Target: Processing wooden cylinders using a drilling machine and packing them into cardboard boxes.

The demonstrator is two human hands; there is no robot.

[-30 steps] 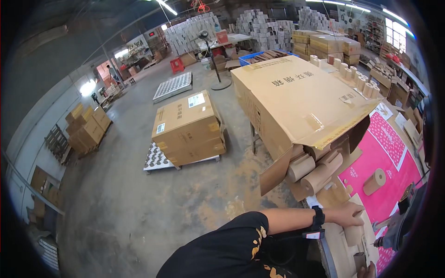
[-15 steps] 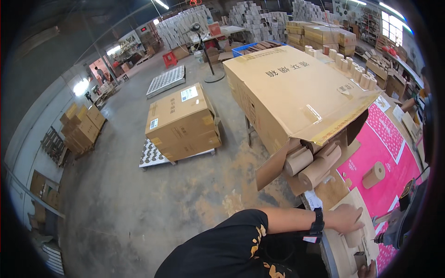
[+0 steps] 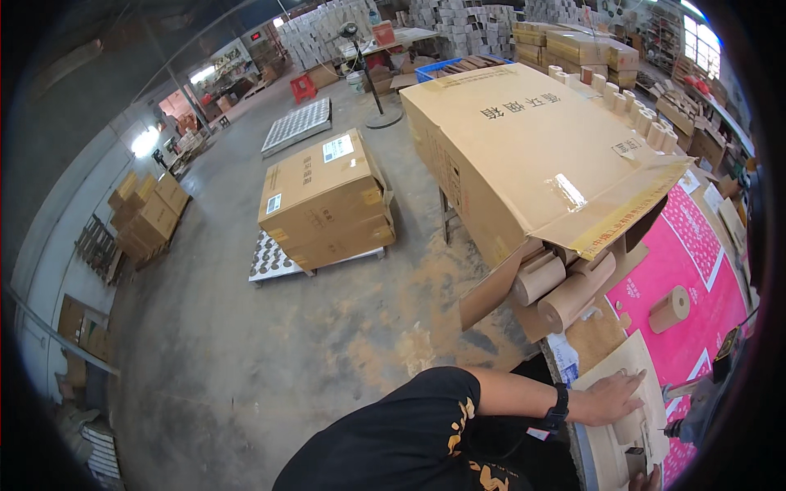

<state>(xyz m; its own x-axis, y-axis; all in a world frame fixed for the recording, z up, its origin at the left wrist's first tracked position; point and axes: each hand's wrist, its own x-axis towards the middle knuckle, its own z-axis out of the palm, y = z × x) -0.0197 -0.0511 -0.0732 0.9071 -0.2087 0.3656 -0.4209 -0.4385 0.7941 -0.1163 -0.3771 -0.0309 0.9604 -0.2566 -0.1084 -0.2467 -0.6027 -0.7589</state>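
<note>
My left hand [image 3: 610, 397] lies flat with fingers spread on a stack of brown paper sheets [image 3: 630, 368] at the table's near edge. A black watch [image 3: 559, 407] sits on that wrist, and the black sleeve [image 3: 409, 442] fills the lower middle. A sliver of what may be my right hand [image 3: 651, 479] shows at the bottom edge, too little to read. Just beyond the sheets, brown paper rolls [image 3: 565, 286] spill from a big cardboard box [image 3: 532, 155] lying on its side. A small roll [image 3: 670, 309] rests on a pink sheet [image 3: 696, 262].
A stack of cardboard boxes [image 3: 323, 200] stands on a pallet on the concrete floor to the left. A standing fan [image 3: 368, 74] is behind it. More boxes [image 3: 147, 213] line the left wall. A dark tool [image 3: 722, 364] lies at the table's right.
My left hand has stayed pressed on the brown sheets. The view has shifted slightly, bringing the big box and the table closer.
</note>
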